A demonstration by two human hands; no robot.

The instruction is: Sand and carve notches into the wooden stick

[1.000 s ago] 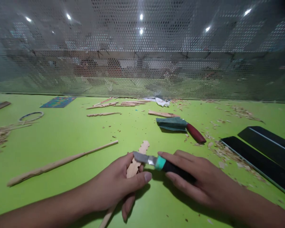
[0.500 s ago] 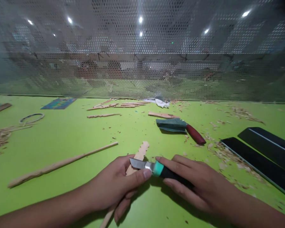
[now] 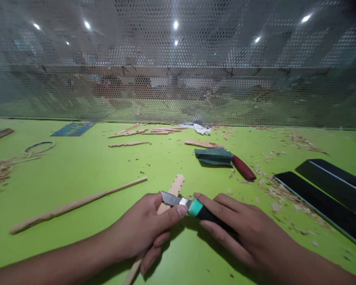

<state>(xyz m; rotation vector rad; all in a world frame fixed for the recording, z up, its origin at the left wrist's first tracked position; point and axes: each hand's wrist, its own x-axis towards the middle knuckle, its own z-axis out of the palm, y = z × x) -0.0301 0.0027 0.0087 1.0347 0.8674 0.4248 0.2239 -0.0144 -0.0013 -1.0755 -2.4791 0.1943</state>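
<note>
My left hand (image 3: 150, 229) is closed around a pale wooden stick (image 3: 177, 185) whose flat far end has notched edges. The stick's thin rear part comes out below the palm. In my right hand (image 3: 243, 225) lies the dark handle of a utility knife (image 3: 195, 208) with a teal collar. Its metal blade crosses over the stick, just in front of the left fingers. My left thumb presses at the knife's metal neck. Whether the edge touches the wood I cannot tell.
A long carved stick (image 3: 77, 204) lies at left. Ahead are a red-handled tool (image 3: 241, 167) with its end wrapped in dark green, and several carved sticks (image 3: 129, 144). Wood shavings (image 3: 293, 196) and a black phone-like slab (image 3: 317, 206) lie right. A perforated screen (image 3: 178, 91) stands behind.
Both hands, with the knife and stick, have shifted slightly left. The blade has tilted a little and sits slightly higher on the stick. The grips stay the same.
</note>
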